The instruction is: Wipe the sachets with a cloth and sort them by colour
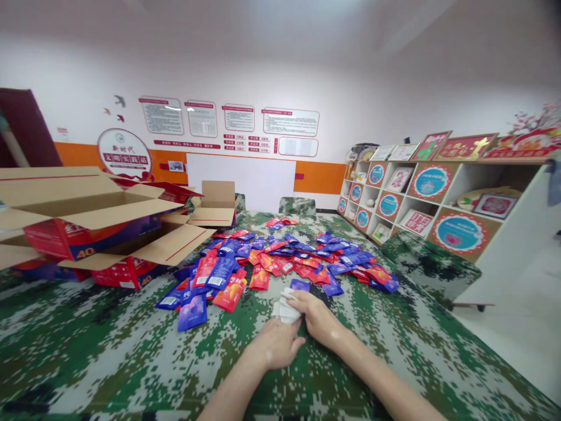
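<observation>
A crumpled white tissue [287,307] lies over the fingers of my left hand [279,344]. My right hand [319,317] grips that tissue from the right and presses it there. The left hand is back up with its thumb stretched out to the side; its other fingers are mostly hidden beneath the tissue. Just beyond both hands spreads a loose heap of small red pouches [259,277] and blue-purple pouches [191,312]. One blue pouch [300,285] lies right behind the tissue.
Open cardboard boxes [92,240] stand at the left, flaps spread, with a smaller open box [214,204] behind. A camouflage cloth [131,351] covers the table. Camouflage-covered chairs [429,263] stand at the right and far side. A white shelf unit [456,175] lines the right.
</observation>
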Action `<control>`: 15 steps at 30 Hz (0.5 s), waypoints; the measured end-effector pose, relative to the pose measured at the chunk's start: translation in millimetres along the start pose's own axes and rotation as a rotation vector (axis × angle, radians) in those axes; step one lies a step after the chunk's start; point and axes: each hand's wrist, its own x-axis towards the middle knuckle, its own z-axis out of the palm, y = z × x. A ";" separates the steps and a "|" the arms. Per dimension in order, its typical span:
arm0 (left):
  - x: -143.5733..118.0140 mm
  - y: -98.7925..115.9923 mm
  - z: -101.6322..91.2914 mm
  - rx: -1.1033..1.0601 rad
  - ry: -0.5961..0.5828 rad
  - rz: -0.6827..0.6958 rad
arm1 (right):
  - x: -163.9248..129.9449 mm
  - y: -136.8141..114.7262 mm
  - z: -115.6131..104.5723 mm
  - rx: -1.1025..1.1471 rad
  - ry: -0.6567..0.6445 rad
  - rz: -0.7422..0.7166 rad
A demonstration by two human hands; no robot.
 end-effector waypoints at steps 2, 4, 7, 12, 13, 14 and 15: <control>0.1 0.5 0.0 0.003 -0.019 -0.018 | -13.2 -4.2 8.0 0.007 0.011 -0.002; 0.8 0.7 -0.1 0.005 -0.020 -0.023 | -16.0 0.9 14.4 0.004 0.026 0.001; 2.8 -0.1 -0.3 -0.004 -0.015 -0.003 | -2.4 20.6 17.1 -0.004 0.027 -0.017; 5.7 -5.4 4.8 -0.005 -0.043 0.035 | 28.9 52.8 13.2 -0.061 0.062 0.062; 6.0 -6.5 6.3 0.000 -0.046 0.032 | 33.1 56.3 12.9 -0.067 0.065 0.085; 6.1 -7.5 7.7 0.005 -0.046 0.031 | 36.3 59.0 13.1 -0.070 0.069 0.104; 6.1 -8.2 9.0 0.008 -0.043 0.029 | 38.7 60.8 13.6 -0.072 0.073 0.121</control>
